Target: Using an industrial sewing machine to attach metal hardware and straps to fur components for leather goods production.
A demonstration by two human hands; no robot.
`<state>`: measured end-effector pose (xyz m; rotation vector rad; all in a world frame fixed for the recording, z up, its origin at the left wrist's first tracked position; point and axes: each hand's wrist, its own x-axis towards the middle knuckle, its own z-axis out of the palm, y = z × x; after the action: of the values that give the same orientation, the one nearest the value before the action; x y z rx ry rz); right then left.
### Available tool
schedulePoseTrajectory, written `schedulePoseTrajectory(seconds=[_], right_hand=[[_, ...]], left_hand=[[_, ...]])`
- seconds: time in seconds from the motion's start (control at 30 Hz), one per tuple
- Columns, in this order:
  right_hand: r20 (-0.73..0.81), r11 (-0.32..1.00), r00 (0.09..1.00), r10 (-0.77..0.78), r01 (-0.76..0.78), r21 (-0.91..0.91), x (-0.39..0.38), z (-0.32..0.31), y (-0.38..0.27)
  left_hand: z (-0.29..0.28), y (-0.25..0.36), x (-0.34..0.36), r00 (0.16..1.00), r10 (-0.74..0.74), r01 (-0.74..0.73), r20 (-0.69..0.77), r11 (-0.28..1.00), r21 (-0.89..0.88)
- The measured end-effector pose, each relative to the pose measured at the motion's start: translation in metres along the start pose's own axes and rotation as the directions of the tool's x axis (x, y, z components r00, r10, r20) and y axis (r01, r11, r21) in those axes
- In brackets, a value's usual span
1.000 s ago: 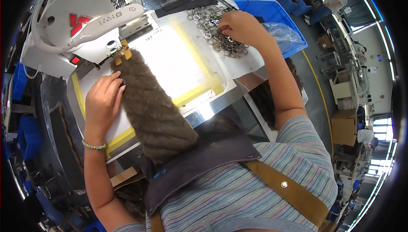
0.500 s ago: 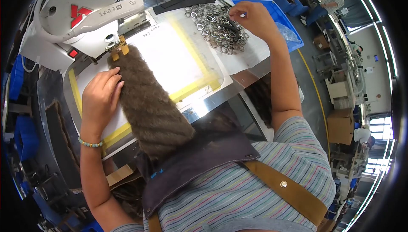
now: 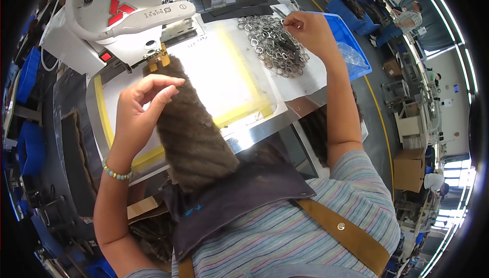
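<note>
Head view: left hand open over brown fabric; right hand's grip unclear.

Brown ribbed furry strap, centre frame. White sewing machine with red mark, upper left. Yellow tape border on white work plate. Silver metal rings, upper centre. Blue bin, upper right. Beaded turquoise-and-gold bracelet, left.

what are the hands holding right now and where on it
The left hand rests its fingers on the upper left edge of the brown furry piece. The right hand pinches something small above the pile of metal rings; too small to identify.
</note>
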<state>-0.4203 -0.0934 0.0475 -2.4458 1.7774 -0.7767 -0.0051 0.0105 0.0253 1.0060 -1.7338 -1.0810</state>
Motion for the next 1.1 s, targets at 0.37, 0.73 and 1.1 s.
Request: schedulePoseTrajectory(seconds=[0.37, 0.73, 1.1], right_hand=[[0.121, 0.931, 0.991, 0.061, -0.013, -0.365, -0.022, 0.024, 0.000], [0.208, 0.701, 0.978, -0.009, -0.142, 0.699, 0.032, 0.039, -0.095], [0.523, 0.273, 0.812, -0.260, -0.458, 0.846, 0.014, 0.127, -0.173]], left_hand=[[0.013, -0.047, 0.003, 0.990, -0.090, 0.069, -0.110, 0.980, -0.185], [0.016, -0.046, -0.002, 0.983, -0.152, 0.114, -0.100, 0.944, -0.310], [0.011, -0.062, 0.002, 0.926, -0.221, 0.079, -0.305, 0.906, -0.417]])
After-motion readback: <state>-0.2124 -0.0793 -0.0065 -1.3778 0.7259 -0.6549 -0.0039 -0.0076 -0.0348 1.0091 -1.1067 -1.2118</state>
